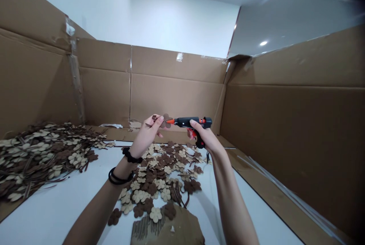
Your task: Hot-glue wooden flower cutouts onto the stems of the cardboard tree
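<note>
In my right hand [205, 133] is a black and orange hot glue gun [186, 122], its orange nozzle pointing left. My left hand [149, 129] pinches a brown flower cutout [167, 120], along with a narrow brown strip. The nozzle tip is at the flower; whether it touches, I cannot tell. Below both hands, many cream and brown flower cutouts [159, 184] lie spread over the white tabletop [71, 203]. Closer to me is a torn cardboard piece [179, 226] with exposed ridges, a small whitish blob and a few flowers at its edge.
A large heap of flowers and thin strips [42, 154] covers the left side. Tall cardboard walls [176, 93] enclose the table at the back and sides. Long clear glue sticks [291, 195] lie along the right edge. A dark cord [208, 157] hangs near my right wrist.
</note>
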A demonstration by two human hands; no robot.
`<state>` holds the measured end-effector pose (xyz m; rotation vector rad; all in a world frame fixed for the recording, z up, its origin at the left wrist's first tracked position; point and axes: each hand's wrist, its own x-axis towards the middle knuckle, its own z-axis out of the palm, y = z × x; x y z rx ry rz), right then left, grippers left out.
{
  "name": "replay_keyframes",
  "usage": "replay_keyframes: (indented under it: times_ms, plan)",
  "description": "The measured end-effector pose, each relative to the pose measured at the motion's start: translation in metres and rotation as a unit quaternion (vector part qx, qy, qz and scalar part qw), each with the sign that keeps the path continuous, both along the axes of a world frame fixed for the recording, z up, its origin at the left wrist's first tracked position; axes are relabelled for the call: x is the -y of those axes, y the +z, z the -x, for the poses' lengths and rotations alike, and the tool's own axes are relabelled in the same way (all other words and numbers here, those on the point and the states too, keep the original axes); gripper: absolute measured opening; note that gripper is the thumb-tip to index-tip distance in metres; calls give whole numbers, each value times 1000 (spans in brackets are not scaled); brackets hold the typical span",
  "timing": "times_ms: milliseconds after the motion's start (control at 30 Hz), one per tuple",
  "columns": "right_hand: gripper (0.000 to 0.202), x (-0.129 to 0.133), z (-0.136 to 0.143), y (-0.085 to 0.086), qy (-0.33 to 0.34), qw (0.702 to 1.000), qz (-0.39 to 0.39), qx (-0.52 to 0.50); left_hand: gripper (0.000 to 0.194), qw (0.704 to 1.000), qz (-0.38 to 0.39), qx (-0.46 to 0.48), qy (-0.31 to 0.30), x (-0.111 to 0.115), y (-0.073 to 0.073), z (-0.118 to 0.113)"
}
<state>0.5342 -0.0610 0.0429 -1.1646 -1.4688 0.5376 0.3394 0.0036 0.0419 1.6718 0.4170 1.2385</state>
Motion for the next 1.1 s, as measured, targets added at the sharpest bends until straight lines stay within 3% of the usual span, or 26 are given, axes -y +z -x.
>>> replay_keyframes:
  times_ms: [333,467,567,667,767,1100]
  plan:
    - [53,1,8,2,-29,999,4,-18,28,999,-27,-8,27,2,0,2]
    - [50,11,4,9,-106,993,1,43,29,998,-51,-17,41,-4,-2,4]
    - [44,14,-3,10,-149,988,-48,20,29,994,-85,-16,67,-6,-4,3]
    - [37,9,-2,7,-80,991,-100,-28,29,993,-99,-24,63,-6,-7,-3]
    - [29,2,5,3,10,995,-88,-36,28,996,-70,-37,33,-4,-12,-11]
    - [28,-12,6,-4,17,994,-78,-73,26,995,-25,-86,-31,-1,-18,-21]
